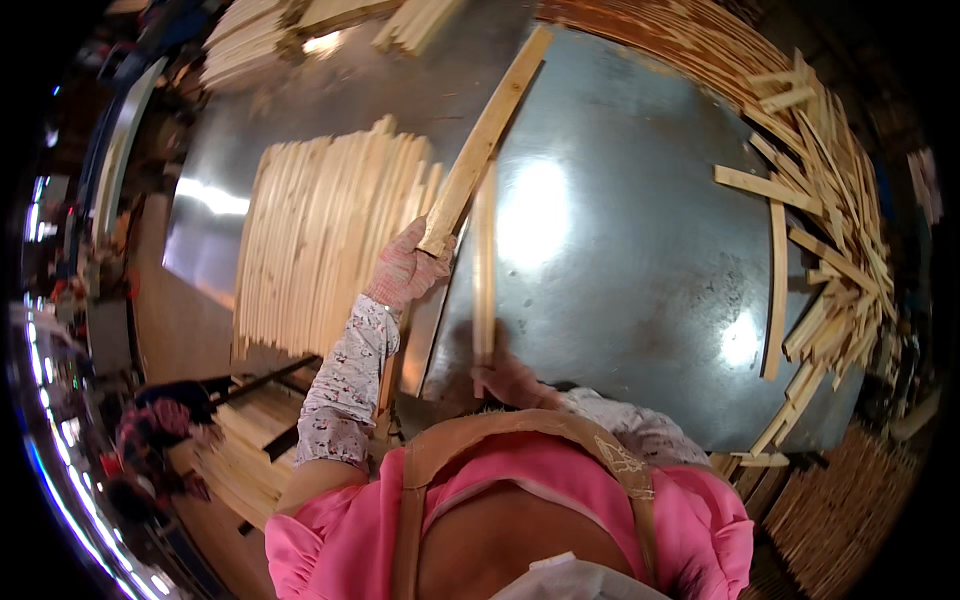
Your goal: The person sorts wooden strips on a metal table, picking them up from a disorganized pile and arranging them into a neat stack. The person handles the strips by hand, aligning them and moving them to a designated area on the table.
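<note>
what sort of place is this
Probably a woodworking shop: the gloved left hand holds a long flat pale wooden strip, a row of pale wooden strips lies side by side, and a jumbled heap of pale wooden pieces borders the shiny grey worktop.

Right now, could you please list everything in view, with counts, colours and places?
Raised strip: one, pale, upper centre
Second strip: one, pale, centre
Strip row: many, pale, left of centre
Loose strips: many, pale, heaped along right edge
Metal sheeting: count unclear, grey, centre
Wood bundles: several, pale, top and lower left
Wood stack: one, brown, lower right
Grained wood: count unclear, reddish-brown, top right
Apron: one, tan, bottom centre
Left hand: one, pinkish-gloved, gripping raised strip
Right hand: one, reddish, at second strip's near end
</note>
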The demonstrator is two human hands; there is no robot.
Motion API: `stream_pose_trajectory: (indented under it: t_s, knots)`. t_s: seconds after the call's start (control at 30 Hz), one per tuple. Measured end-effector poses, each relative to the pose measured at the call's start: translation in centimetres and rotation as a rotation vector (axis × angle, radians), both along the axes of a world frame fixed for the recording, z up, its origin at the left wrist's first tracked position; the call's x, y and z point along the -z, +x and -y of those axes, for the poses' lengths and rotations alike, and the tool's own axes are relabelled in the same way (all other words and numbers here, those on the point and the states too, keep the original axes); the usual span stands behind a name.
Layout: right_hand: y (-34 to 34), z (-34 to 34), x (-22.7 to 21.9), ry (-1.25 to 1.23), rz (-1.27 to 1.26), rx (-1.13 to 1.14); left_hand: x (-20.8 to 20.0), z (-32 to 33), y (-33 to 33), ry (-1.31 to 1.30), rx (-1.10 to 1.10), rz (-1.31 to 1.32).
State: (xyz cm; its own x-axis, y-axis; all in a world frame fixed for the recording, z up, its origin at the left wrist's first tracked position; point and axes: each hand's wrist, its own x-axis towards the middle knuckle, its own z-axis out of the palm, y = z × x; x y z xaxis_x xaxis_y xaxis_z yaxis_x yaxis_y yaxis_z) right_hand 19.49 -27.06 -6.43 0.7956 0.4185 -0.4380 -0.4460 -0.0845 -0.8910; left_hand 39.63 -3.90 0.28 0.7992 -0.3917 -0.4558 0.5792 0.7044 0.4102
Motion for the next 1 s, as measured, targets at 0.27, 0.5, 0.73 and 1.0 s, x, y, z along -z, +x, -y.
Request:
stream_pose_trajectory:
  t_s: [0.27,0.5,0.73,1.0]
  knots:
    - [11.2,-6.0,2.0,-0.506,0.741,-0.729,-5.5,0.6,-6.1,0.609,0.150,0.249]
    - [14.0,23.4,-13.6,-1.400,1.324,0.337,-7.9,6.0,-8.7,1.305,0.258,0.970]
    - [-6.0,47.3,-15.8,-1.066,0.360,0.032,-12.3,23.5,-7.9,0.998,0.639,1.374]
    - [-31.0,54.8,-10.6,-0.443,-0.095,0.461,-2.7,50.7,-9.2,0.450,0.775,0.855]
